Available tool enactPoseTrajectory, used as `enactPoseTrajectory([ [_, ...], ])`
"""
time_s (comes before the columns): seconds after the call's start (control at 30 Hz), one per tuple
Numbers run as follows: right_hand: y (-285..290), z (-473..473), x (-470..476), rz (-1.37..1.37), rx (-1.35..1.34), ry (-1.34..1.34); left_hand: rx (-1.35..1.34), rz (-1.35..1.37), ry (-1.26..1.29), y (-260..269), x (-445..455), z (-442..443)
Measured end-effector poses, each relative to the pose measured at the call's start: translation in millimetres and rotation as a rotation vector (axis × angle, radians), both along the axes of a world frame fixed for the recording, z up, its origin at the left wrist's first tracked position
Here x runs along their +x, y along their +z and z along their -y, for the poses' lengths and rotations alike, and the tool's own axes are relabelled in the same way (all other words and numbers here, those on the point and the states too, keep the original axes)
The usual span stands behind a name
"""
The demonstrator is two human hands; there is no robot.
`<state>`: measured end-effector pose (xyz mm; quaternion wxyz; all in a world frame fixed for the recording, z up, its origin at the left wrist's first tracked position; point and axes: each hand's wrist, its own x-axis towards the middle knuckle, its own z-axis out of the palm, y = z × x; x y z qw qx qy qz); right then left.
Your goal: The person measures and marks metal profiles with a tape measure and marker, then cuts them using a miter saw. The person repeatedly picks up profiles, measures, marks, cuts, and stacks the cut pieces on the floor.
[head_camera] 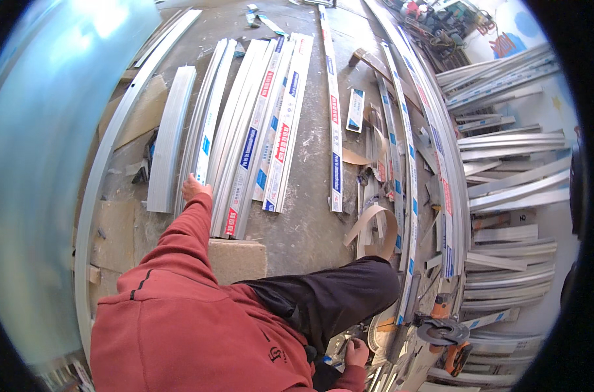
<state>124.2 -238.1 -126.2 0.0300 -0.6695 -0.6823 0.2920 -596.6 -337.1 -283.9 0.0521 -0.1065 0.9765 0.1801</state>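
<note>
My left hand [197, 188] reaches forward on the left, its fingers curled at the near end of a long aluminium profile [209, 132] with blue-and-white film. Plain silvery profiles [191, 132] lie close along its left side. To its right is a bundle of aluminium profiles [248, 152], some wrapped in printed film. Low in the picture, my right hand [356, 353] is partly curled beside my leg, near a saw's curved scale [374, 335]. Whether it holds anything cannot be made out.
A wide profile stack [172, 142] lies at left, beside a long bar [113, 142]. A block [238, 257] sits below the bundle. Rightward are a single wrapped profile [333, 122], curled brown strips [382, 225], an orange circular-bladed power tool [443, 330] and racked profiles [512, 147].
</note>
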Motion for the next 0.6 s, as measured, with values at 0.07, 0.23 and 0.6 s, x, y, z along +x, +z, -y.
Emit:
enactPoseTrajectory([
  [0.07, -3, 11, 1, -0.024, 0.027, 0.030, -0.027, -0.049, -0.083, -3, 2, -5],
  [0.23, -5, 22, -23, 0.008, -0.042, 0.049, 0.016, -0.105, -0.472, -5, 21, -22],
  [0.6, 6, 38, -69, -0.129, -0.209, 0.143, 0.057, 0.215, -1.597, 55, 210, -36],
])
